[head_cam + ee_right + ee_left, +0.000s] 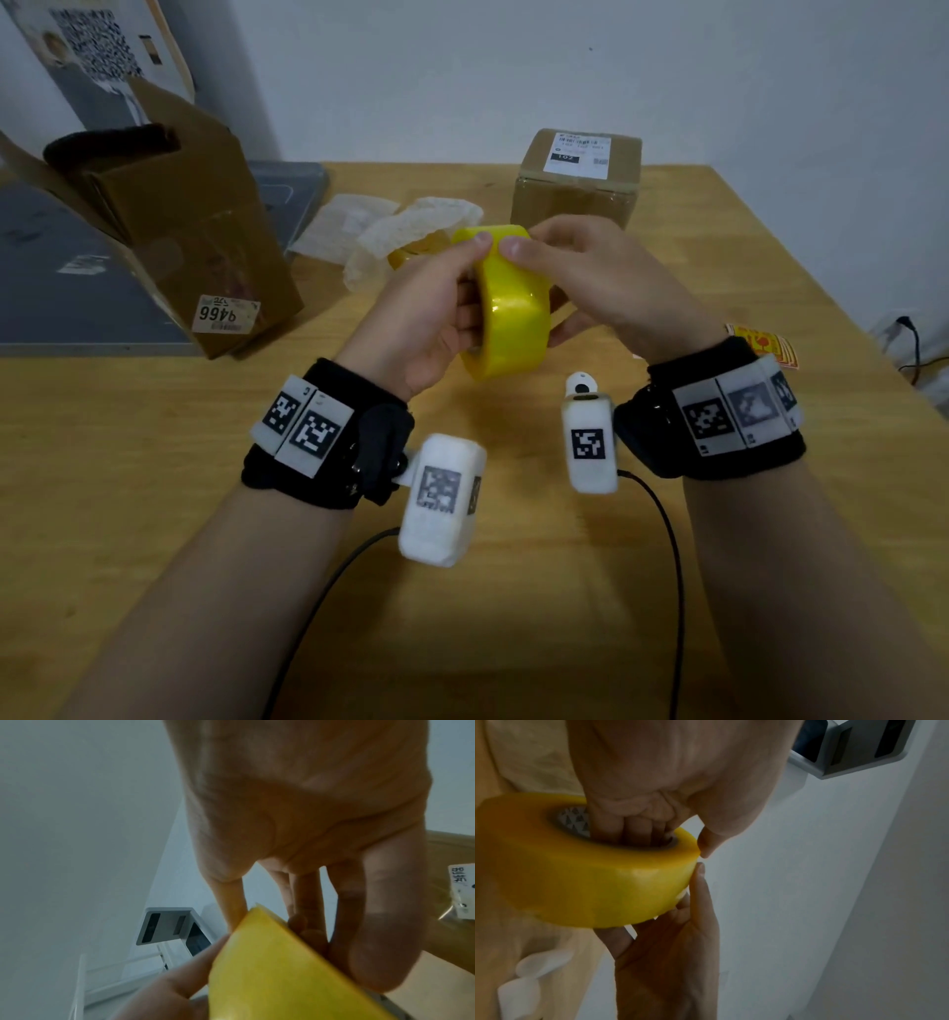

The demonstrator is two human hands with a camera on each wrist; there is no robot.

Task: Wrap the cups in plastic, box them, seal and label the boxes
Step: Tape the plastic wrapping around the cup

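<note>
The left hand (pixel 429 313) has its fingers curled through the core of the yellow tape roll (pixel 506 303), held above the table (pixel 667 565). The right hand (pixel 595 277) grips the roll's other side, thumb on the rim. A sealed, labelled box (pixel 577 177) stands far right.

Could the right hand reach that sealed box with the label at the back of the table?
Probably yes: the sealed box stands just beyond the right hand with nothing between, but both hands hold the yellow tape roll, so it must let go first.
</note>
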